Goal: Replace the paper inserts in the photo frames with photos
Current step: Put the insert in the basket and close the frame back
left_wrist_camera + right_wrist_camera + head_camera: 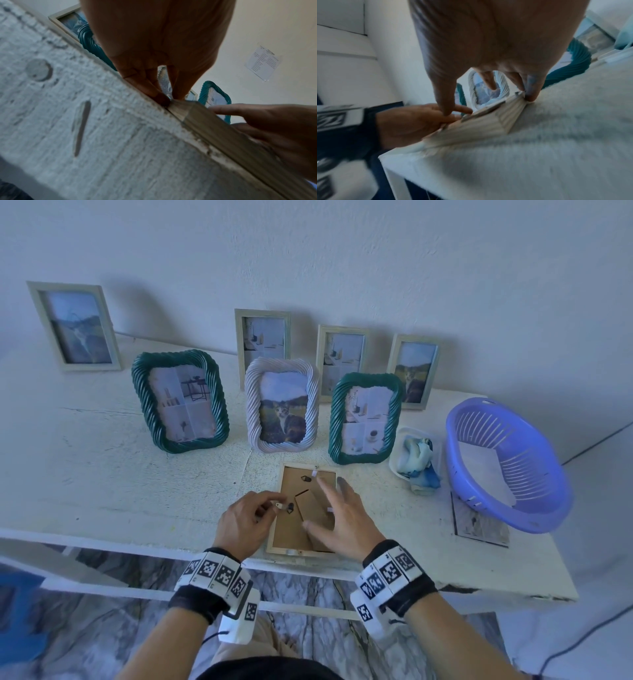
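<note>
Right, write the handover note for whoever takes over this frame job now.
Left hand: fingers pinching a small retaining tab at the left edge of the face-down frame.
Right hand: open, fingers spread flat on the frame's brown backing, steadying it.
Frame lies at the front edge of the table, backing still on.
Done, judging by pictures: white twisted frame and the far-right plain frame show a cat photo.
Left: both green twisted frames and two plain frames behind still show stock inserts. A print lies under the purple basket.

Eight frames point(306, 510), one basket point(507, 463)
</note>
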